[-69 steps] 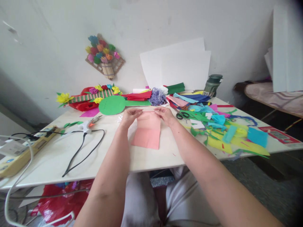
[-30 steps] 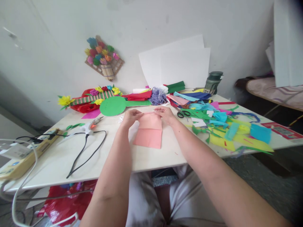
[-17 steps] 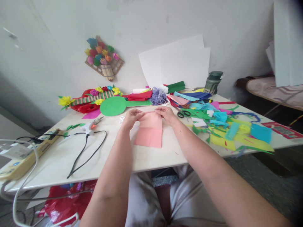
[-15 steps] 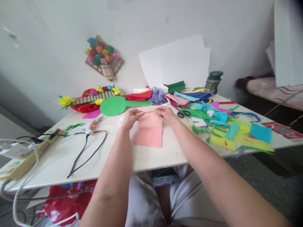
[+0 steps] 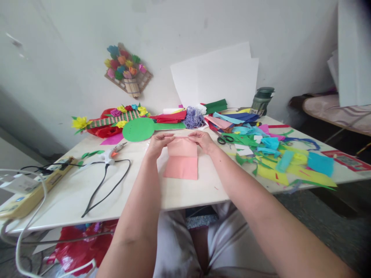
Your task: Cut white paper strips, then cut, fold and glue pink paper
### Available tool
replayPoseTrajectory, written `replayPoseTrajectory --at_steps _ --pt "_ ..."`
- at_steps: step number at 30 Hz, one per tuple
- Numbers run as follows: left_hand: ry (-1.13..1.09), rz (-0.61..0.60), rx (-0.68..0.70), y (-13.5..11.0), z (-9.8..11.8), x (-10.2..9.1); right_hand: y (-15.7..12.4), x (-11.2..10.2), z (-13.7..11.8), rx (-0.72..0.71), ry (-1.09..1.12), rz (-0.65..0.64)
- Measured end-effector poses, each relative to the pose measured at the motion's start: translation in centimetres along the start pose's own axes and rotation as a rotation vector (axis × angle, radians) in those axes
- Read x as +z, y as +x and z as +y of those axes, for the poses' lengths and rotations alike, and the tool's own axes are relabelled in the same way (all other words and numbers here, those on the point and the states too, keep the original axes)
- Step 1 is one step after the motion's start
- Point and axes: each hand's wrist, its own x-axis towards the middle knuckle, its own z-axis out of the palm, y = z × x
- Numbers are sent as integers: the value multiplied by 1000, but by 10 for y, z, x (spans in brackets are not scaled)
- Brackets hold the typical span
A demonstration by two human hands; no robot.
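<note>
A pink paper sheet point(image 5: 181, 162) lies on the white table point(image 5: 72, 193) in front of me, creased across its middle. My left hand point(image 5: 158, 143) pinches its far left corner. My right hand point(image 5: 203, 139) pinches its far right corner. Both hands press a narrow fold along the sheet's far edge. Black-handled scissors point(image 5: 225, 139) lie just to the right of my right hand.
A glue gun point(image 5: 111, 153) with a black cord and a power strip point(image 5: 34, 185) lie at the left. A green paper paddle point(image 5: 139, 129), paper flowers point(image 5: 110, 119) and purple string point(image 5: 193, 117) sit behind. Coloured paper scraps point(image 5: 278, 158) cover the right side; a dark bottle point(image 5: 261, 101) stands by white sheets point(image 5: 220, 77).
The hands have stayed on the far edge of the pink sheet, shifting only slightly as they work the fold. The camera view has drifted a little.
</note>
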Motion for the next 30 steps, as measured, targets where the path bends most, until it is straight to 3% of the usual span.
replayPoseTrajectory --at_steps 11,22,30 --pt "-30 -31 -11 -2 3 0 2 -2 2 1 27 -26" --pt "100 -93 -8 -4 4 3 2 0 2 -49 -16 71" --pt "360 -221 41 1 0 4 5 -3 6 -119 -12 70"
